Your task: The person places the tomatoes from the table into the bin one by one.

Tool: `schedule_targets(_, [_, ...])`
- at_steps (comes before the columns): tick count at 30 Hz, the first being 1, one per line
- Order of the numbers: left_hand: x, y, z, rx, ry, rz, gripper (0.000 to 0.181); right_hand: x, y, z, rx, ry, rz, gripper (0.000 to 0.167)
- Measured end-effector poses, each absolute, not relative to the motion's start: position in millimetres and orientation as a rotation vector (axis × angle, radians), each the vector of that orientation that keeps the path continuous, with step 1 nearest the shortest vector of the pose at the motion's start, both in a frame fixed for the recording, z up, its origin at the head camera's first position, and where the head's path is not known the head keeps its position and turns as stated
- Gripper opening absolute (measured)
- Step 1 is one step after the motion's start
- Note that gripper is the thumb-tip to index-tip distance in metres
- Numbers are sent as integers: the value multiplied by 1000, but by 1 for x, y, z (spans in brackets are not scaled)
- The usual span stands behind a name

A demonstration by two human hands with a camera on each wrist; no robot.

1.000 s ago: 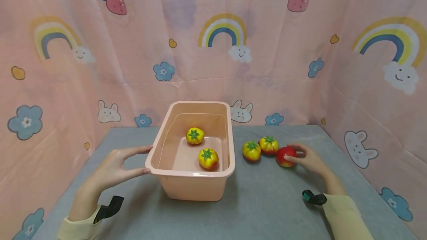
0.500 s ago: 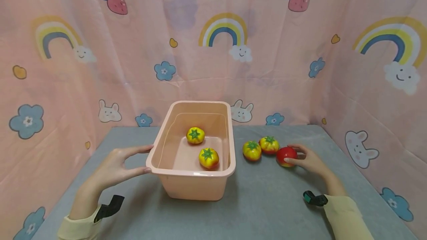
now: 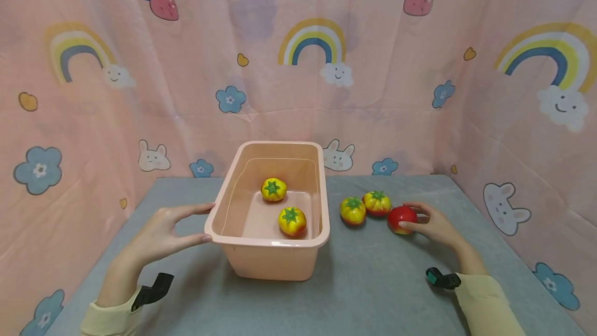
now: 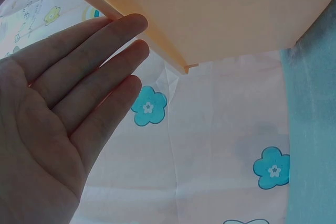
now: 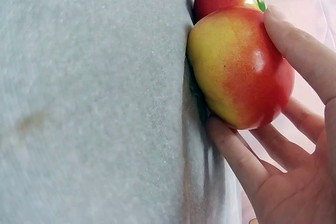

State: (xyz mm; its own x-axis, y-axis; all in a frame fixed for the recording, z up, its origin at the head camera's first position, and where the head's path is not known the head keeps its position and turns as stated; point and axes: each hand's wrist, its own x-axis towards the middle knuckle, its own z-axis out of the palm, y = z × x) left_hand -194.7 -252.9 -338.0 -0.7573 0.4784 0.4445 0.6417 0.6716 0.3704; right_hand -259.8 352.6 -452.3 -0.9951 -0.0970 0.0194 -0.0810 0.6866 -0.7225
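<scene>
My left hand touches the left rim of a peach plastic bin with straight fingertips and thumb; in the left wrist view its fingers lie against the bin's outer wall. Two yellow toy tomatoes with green star-shaped tops, a farther one and a nearer one, sit in the bin. On the table to the right, my right hand holds a red toy tomato between thumb and fingers. It lies upside down, green leaves underneath, as the right wrist view shows of this tomato.
Two more yellow toy tomatoes, a left one and a right one, stand between the bin and the red one. The grey table ends at a pink patterned curtain behind and at both sides.
</scene>
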Motion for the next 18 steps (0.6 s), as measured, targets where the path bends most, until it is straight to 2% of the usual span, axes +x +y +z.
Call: schedule_targets(18, [-195,-253,-336,-858,-2618,-743,56,-255,357,-449,-141,2869,-1221,69])
